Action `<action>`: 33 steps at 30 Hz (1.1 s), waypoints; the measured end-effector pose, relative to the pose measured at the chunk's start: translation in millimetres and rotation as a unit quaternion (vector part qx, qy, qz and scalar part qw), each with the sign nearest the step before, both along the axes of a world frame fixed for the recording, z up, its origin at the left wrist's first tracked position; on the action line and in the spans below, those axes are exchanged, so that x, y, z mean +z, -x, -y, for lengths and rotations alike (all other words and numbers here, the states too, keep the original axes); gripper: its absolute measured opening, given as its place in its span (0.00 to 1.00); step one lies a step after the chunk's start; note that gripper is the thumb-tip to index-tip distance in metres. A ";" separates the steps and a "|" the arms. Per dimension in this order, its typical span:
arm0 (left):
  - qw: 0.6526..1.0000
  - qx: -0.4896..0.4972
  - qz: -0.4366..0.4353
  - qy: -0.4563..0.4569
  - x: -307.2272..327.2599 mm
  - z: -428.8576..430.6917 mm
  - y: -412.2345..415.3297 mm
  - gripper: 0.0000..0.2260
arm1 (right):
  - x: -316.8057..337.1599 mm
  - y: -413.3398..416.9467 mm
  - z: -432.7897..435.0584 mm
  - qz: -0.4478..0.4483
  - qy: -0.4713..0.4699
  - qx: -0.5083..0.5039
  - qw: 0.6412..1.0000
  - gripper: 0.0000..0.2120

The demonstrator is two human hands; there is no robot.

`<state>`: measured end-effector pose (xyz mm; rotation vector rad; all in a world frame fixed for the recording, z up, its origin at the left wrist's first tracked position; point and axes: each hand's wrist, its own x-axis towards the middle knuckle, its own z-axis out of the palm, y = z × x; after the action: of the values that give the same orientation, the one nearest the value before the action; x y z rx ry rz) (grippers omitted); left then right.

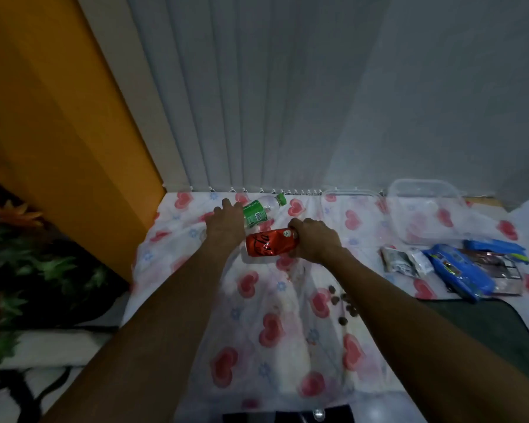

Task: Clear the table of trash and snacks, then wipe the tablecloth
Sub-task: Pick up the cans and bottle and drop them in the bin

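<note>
Clearing barely begun. Right hand [313,239] grips red can [271,243] mid-counter; left hand [226,222] closes on green bottle [261,209] far side — wrappers [452,264], crumbs [342,300] remain, tablecloth [275,346] unwiped.

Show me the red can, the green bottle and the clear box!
red can [268,243], head view, crumpled red side.
green bottle [255,214], head view, green label.
clear box [426,213], head view, front wall.
</note>
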<state>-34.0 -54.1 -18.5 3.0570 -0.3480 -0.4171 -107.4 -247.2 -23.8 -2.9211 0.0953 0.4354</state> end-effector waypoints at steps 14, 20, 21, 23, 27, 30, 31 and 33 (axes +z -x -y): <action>0.998 0.026 -0.020 0.045 1.7 55.2 290.2 0.28 | 15.3 281.3 80.2 -0.012 0.011 0.012 1.000 0.36; 0.994 0.020 -0.083 0.070 -34.4 52.8 371.2 0.31 | -15.6 351.5 86.0 -0.085 0.019 0.018 0.996 0.35; 0.992 0.020 -0.100 0.071 -41.0 52.8 381.3 0.31 | -23.7 361.4 85.2 -0.106 0.021 0.014 0.994 0.35; 0.987 0.021 -0.136 0.088 -58.0 53.6 397.9 0.30 | -43.7 379.0 83.6 -0.149 0.024 0.002 0.989 0.37; 0.976 0.016 -0.170 0.134 -112.3 59.1 429.3 0.30 | -100.2 409.3 80.2 -0.183 0.019 -0.048 0.982 0.39; 0.974 0.005 -0.180 0.141 -161.7 63.5 450.0 0.29 | -148.0 425.3 78.4 -0.184 0.008 -0.091 0.979 0.41; 0.971 0.016 -0.189 0.147 -176.8 65.5 453.7 0.29 | -163.4 427.7 77.6 -0.189 0.007 -0.101 0.977 0.41; 0.970 0.036 -0.199 0.137 -203.5 68.8 457.7 0.27 | -192.2 430.4 75.4 -0.201 0.013 -0.110 0.973 0.39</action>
<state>-491.6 -122.9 -222.0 2.6273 -0.2485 -0.8766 -537.8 -322.6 -216.0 -2.7584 0.4762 0.9828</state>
